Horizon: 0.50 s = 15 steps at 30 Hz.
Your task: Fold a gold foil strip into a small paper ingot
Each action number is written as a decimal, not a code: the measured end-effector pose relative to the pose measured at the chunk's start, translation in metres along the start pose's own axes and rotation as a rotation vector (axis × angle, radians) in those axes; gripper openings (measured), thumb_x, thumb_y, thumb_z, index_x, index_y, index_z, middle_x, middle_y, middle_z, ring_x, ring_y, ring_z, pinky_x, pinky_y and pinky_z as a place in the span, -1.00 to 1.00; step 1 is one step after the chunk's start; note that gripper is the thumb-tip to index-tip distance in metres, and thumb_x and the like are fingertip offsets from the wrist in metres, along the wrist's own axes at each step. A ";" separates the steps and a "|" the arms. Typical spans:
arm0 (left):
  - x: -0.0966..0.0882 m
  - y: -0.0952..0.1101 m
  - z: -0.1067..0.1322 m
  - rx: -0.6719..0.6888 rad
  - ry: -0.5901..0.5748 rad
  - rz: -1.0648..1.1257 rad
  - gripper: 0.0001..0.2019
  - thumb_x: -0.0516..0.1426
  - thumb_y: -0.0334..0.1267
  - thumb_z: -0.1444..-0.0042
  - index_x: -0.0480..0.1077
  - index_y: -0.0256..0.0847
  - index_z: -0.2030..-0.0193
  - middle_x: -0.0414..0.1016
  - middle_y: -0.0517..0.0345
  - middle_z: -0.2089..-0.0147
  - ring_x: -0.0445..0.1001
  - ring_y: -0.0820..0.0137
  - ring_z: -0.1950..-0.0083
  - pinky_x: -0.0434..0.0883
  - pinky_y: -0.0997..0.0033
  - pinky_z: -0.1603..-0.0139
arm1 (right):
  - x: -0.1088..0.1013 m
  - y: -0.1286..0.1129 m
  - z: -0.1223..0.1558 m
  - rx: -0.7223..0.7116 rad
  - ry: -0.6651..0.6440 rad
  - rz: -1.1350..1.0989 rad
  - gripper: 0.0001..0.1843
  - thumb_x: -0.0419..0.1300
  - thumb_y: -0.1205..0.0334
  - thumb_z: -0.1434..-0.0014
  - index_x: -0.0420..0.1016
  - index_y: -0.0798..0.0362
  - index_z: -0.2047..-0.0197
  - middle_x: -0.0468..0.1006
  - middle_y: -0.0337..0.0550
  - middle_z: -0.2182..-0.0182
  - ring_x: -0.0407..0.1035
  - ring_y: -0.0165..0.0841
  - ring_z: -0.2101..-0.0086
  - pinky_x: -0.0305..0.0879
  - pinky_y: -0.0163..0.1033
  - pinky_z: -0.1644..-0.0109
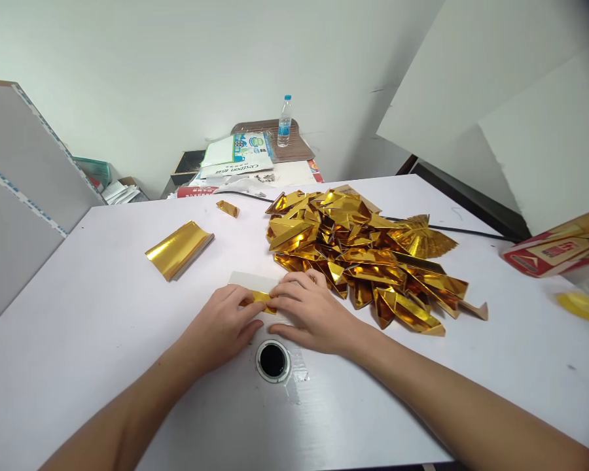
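Observation:
A small piece of gold foil paper [261,297] lies flat in front of me, under the fingers of both hands. My left hand [228,320] presses its left side, with the fingers bent over it. My right hand [309,311] holds the right side, its fingertips meeting those of the left. Fingers cover most of the paper, so its folds are largely hidden. A pale white card [245,280] shows just behind it. To the right rises a heap of folded gold paper pieces [358,252]. At the left sits a curved stack of gold foil sheets [181,248].
One folded gold piece [228,208] lies alone near the back edge. A round black cable hole [273,360] with a white rim is in the white table [127,314] below my hands. A red and gold bag [559,245] is at right. Behind stands a water bottle [285,122].

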<state>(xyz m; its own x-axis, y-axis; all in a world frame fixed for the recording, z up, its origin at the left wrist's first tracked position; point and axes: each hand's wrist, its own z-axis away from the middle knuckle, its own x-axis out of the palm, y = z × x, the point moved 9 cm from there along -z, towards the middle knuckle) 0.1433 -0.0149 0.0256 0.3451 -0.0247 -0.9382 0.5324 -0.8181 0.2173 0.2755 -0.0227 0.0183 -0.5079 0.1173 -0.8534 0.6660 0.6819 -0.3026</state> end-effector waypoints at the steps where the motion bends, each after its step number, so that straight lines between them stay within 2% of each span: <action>1: 0.001 0.000 0.000 0.005 0.012 0.026 -0.75 0.15 -0.34 -0.39 0.50 -0.13 -0.15 0.54 -0.01 0.04 0.52 0.18 0.03 0.53 0.09 0.00 | 0.002 0.002 -0.001 0.006 0.004 0.003 -0.67 0.37 -0.10 -0.36 0.65 -0.05 0.00 0.68 -0.07 0.02 0.40 -0.08 -0.07 0.07 0.08 -0.16; 7: 0.006 -0.003 -0.003 -0.001 0.053 0.045 -0.86 0.16 -0.29 -0.42 0.50 -0.18 -0.04 0.60 0.00 -0.01 0.54 0.18 -0.01 0.51 0.11 -0.01 | -0.001 -0.003 -0.006 -0.033 0.091 0.045 -0.79 0.19 0.14 -0.51 0.63 0.00 0.13 0.71 -0.12 0.18 0.45 -0.15 0.02 0.02 0.09 -0.15; 11: 0.006 -0.001 -0.007 0.006 0.088 -0.055 -0.85 0.11 -0.28 -0.47 0.51 -0.18 0.09 0.61 0.06 0.12 0.55 0.24 0.09 0.48 0.18 0.09 | -0.002 -0.013 -0.009 -0.079 0.096 0.143 -0.75 0.13 0.29 -0.49 0.62 0.01 0.18 0.71 -0.15 0.24 0.45 -0.18 0.05 0.02 0.07 -0.11; 15: 0.003 0.003 -0.008 0.018 0.146 -0.156 -0.75 0.03 -0.39 -0.46 0.45 -0.19 0.25 0.59 0.11 0.24 0.53 0.30 0.20 0.44 0.24 0.20 | -0.002 -0.009 -0.008 -0.052 0.097 0.090 -0.81 0.22 0.14 -0.47 0.60 0.02 0.16 0.71 -0.12 0.19 0.44 -0.17 0.06 0.02 0.05 -0.09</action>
<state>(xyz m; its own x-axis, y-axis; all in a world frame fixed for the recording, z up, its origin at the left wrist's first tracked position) 0.1522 -0.0124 0.0253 0.3681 0.1857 -0.9111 0.5746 -0.8158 0.0659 0.2659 -0.0232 0.0261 -0.4994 0.2474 -0.8303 0.6831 0.7019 -0.2018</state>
